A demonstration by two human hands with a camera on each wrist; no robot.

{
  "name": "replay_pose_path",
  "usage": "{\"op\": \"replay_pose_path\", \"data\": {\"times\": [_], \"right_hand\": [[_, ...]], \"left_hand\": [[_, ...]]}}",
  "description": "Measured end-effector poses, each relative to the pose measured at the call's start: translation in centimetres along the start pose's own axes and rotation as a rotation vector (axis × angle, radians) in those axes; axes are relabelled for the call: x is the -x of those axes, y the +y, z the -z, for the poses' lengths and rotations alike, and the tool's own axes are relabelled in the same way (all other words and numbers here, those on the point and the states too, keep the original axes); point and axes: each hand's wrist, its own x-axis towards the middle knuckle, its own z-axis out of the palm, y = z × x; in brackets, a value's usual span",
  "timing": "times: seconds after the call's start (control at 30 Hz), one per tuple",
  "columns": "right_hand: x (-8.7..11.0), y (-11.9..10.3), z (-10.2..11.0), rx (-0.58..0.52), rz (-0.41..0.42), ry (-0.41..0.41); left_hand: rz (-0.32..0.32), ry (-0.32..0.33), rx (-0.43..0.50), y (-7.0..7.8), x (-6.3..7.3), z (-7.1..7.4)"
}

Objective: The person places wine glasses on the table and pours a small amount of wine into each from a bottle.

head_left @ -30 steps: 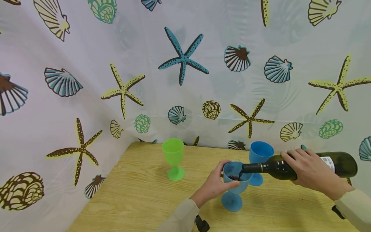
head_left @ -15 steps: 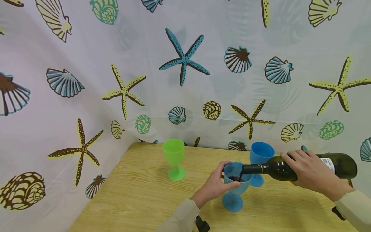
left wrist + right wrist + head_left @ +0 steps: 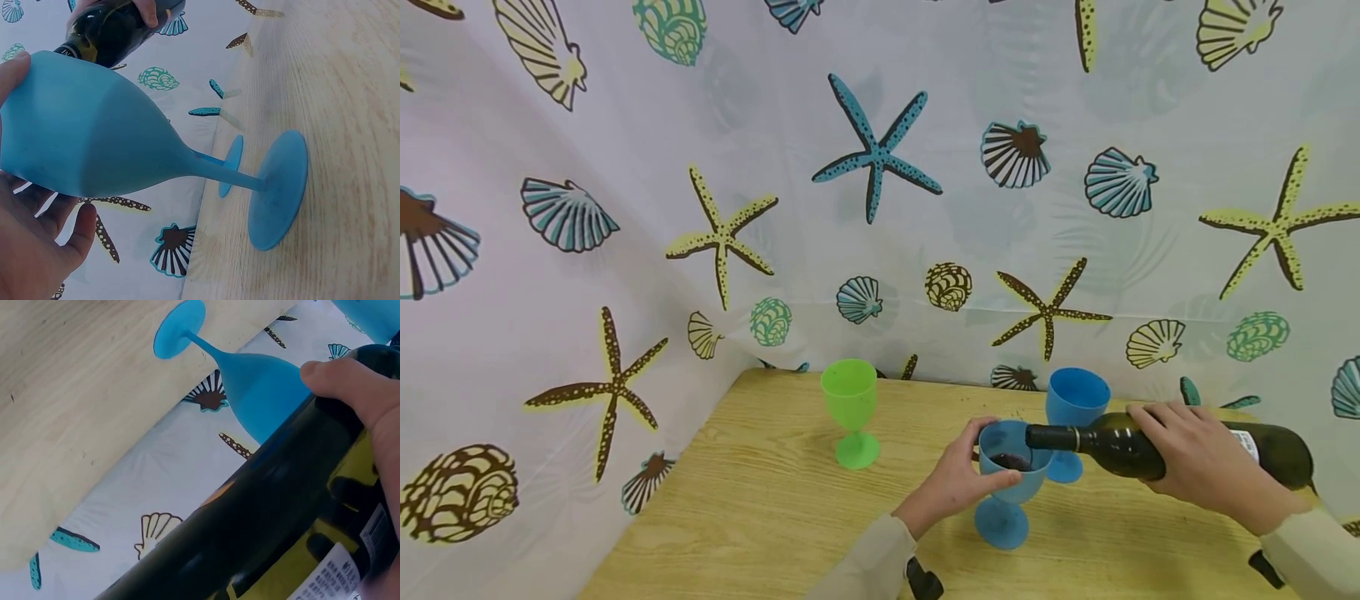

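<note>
My left hand (image 3: 951, 483) grips the bowl of a light blue goblet (image 3: 1002, 525) near the front, thumb on the near side. Its foot stands on the table in the left wrist view. Dark liquid (image 3: 1011, 461) lies inside the bowl. From above, my right hand (image 3: 1198, 457) holds a dark green wine bottle (image 3: 1120, 443) around its body. The bottle lies nearly level, base slightly lower, with its mouth over the goblet's right rim. In the right wrist view, part of a white label (image 3: 331, 575) shows on the bottle (image 3: 250, 500).
Close behind the bottle neck stands a darker blue goblet (image 3: 1075, 400), upright and partly hidden. A green goblet (image 3: 848, 400) is upright farther left on the wooden table (image 3: 760, 500). A white curtain (image 3: 925, 242) printed with shells and starfish hangs along the back and left.
The bottle's base has dropped, levelling it, and its mouth has moved slightly up. The dark stream seen earlier from the mouth has dwindled. The left hand and its goblet have stayed put.
</note>
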Motion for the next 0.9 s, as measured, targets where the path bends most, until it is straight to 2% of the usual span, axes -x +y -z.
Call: {"op": "replay_pose_path", "data": {"times": [0.2, 0.5, 0.9], "right_hand": [[0.8, -0.7, -1.3, -0.063, -0.074, -0.018], [1.6, -1.2, -2.4, -0.146, -0.136, -0.006], [2.0, -1.8, -3.0, -0.161, -0.187, -0.007]], "left_hand": [[0.024, -0.007, 0.009, 0.0, 0.1, 0.0], [0.029, -0.013, 0.013, 0.0, 0.2, 0.1], [0.019, -0.014, 0.012, -0.1, 0.0, 0.1]]}}
